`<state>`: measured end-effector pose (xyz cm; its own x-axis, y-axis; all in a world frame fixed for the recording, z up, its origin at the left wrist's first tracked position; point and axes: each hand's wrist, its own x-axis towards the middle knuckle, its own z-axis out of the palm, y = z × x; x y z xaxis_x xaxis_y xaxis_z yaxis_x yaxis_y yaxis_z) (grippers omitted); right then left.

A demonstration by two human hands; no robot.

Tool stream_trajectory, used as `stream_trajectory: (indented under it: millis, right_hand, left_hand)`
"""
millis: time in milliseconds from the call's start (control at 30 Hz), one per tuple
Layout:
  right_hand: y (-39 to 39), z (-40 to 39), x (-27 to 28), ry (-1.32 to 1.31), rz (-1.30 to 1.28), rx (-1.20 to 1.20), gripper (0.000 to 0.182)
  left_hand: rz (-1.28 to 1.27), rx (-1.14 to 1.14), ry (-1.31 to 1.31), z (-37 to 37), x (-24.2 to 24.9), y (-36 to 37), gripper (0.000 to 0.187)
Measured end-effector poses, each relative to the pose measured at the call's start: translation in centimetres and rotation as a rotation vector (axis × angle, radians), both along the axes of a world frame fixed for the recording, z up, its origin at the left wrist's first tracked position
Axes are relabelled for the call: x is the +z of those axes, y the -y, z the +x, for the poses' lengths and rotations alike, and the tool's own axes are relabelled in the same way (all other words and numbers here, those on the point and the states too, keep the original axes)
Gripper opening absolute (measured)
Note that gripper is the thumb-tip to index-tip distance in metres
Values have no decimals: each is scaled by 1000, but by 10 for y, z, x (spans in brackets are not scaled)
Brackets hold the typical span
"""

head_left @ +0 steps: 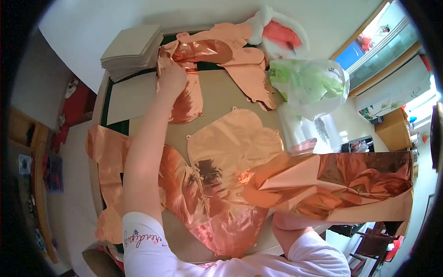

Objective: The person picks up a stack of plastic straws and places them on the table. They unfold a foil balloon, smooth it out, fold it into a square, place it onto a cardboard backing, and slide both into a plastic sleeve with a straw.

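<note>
My left hand (172, 77) is stretched to the far left of the table, its fingers closed on a rose-gold foil balloon (188, 99), flat and uninflated. Right beside it, more rose-gold foil (205, 50) lies crumpled along the back edge. A large flat foil balloon (233, 138) with small tabs on its rim spreads over the middle, nearest my body. Across my right forearm lies a long, creased foil piece (341, 184), which hides my right hand. Another flat foil piece (108, 157) lies under and left of my left arm.
A stack of cardboard sheets (131, 48) stands at the back left, with a single sheet (131, 97) in front. At the back right are a white-and-red plush item (281, 34) and a green-and-white plastic bag (311, 83). A window (374, 37) is on the right.
</note>
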<state>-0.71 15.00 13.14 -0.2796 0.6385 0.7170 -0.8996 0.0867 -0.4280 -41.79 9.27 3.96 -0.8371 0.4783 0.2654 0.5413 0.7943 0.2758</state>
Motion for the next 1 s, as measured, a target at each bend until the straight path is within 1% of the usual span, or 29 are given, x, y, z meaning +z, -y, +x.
stream_trajectory:
  millis: [67, 133, 233, 300, 400, 433, 467, 500, 533, 633, 667, 733, 767, 800, 900, 933, 1000]
  right_hand:
    - [1, 0, -1, 10, -3, -4, 31]
    - [0, -1, 1, 6, 1, -6, 31]
    - [0, -1, 0, 13, -1, -10, 31]
    - [1, -3, 1, 17, -4, -7, 30]
    - [2, -4, 4, 11, -6, -5, 30]
    - [2, -5, 4, 8, -3, -3, 30]
    - [3, -5, 5, 9, -3, -4, 30]
    - [3, -5, 5, 7, -6, -2, 30]
    - [3, -5, 4, 6, -3, -4, 30]
    - [4, -6, 4, 18, -1, -8, 29]
    - [5, -7, 3, 22, -2, -8, 29]
    - [5, -9, 4, 23, 3, -11, 29]
    - [5, -10, 4, 18, 2, -9, 29]
    - [4, -11, 5, 14, 3, -12, 28]
    - [5, -10, 8, 19, 16, -25, 28]
    - [5, -10, 9, 20, 18, -34, 28]
    - [7, -9, 13, 21, 20, -45, 28]
  left_hand:
    - [3, 13, -11, 12, -4, -6, 54]
    - [410, -154, -45, -8, 5, -8, 52]
    - [444, 25, -156, 5, 53, -1, 46]
    - [345, 1, -626, -3, 72, 7, 43]
    - [15, 53, -530, 23, 74, 15, 32]
    - [357, 82, -98, 22, 59, 13, 29]
    - [311, 49, 41, 20, 45, 14, 27]
    - [260, 20, 179, 26, 43, 16, 25]
    - [-163, -63, 8, 35, 46, 21, 23]
    - [-112, -83, 145, 22, 48, 14, 25]
    - [-100, -140, 185, 16, 47, 14, 30]
    - [-136, -94, 182, 7, 25, 9, 38]
    - [-153, -74, 179, 1, 16, 6, 43]
    - [-228, -126, 218, 3, 17, 7, 61]
    - [75, -232, 166, 17, 8, 11, 70]
    - [130, -264, 175, 17, 6, 12, 74]
    - [74, -289, 47, 28, 8, 24, 75]
